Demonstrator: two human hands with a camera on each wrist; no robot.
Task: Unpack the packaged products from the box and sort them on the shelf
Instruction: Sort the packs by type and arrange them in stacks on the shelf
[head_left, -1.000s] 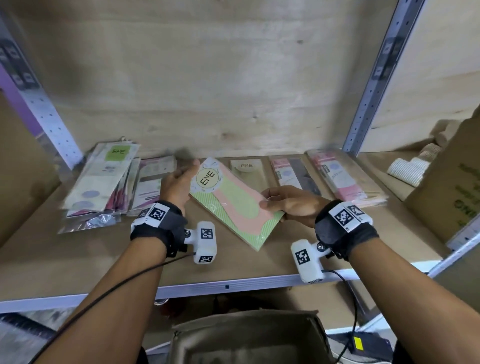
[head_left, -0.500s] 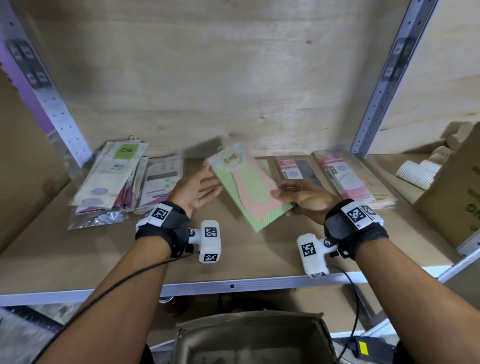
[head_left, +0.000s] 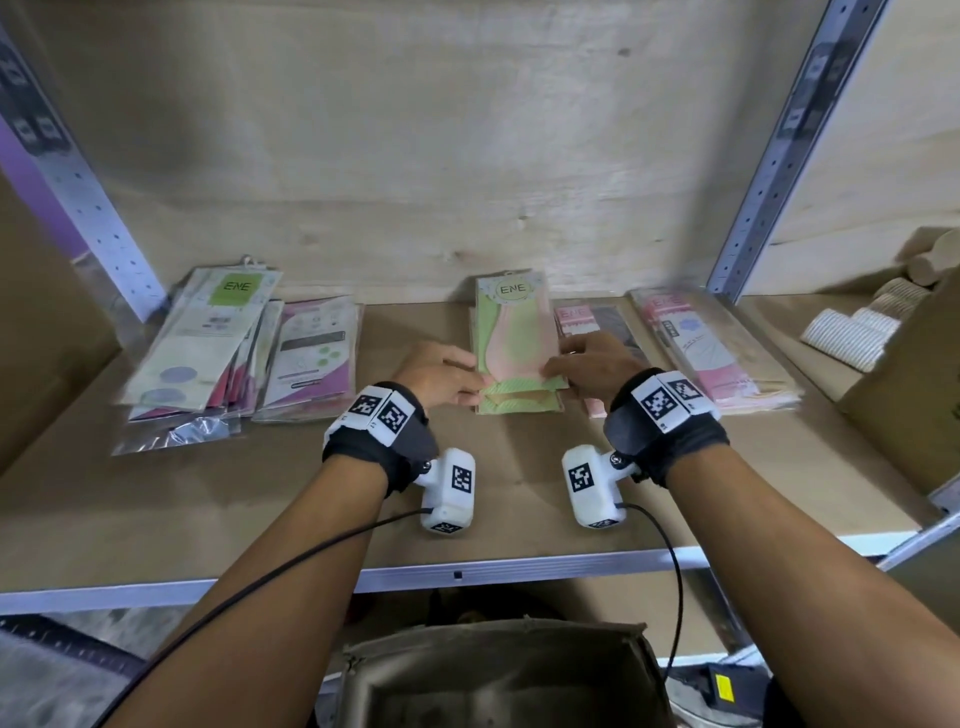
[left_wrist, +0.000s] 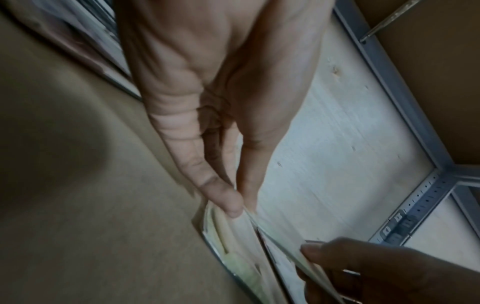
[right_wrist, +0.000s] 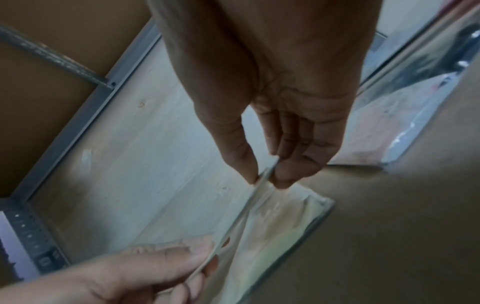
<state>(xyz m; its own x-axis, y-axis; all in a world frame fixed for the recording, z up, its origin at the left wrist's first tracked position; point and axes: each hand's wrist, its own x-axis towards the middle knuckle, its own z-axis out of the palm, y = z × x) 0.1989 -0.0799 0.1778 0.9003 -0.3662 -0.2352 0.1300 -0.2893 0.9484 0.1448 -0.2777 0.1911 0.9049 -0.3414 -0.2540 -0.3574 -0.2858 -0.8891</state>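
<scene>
**Green-and-pink pack set down on its matching pile**

Thumb and fingers of the right hand (right_wrist: 280, 115) pinch the right edge of the top pack (head_left: 514, 338); the left hand (left_wrist: 215, 115) pinches its left edge the same way — a two-sided grip, probably to square the pack over the like pack (head_left: 519, 402) beneath. The pack lies mid-shelf, label end far, its near end raised a little off the one below. Both palms face down, wrists low over the shelf (head_left: 260, 509), forearms reaching in from the near edge. Other piles flank it: pink packs (head_left: 717, 353) just to the right, mixed packs (head_left: 208, 343) well to the left. The box (head_left: 498, 675) sits below, nearest the person.
</scene>
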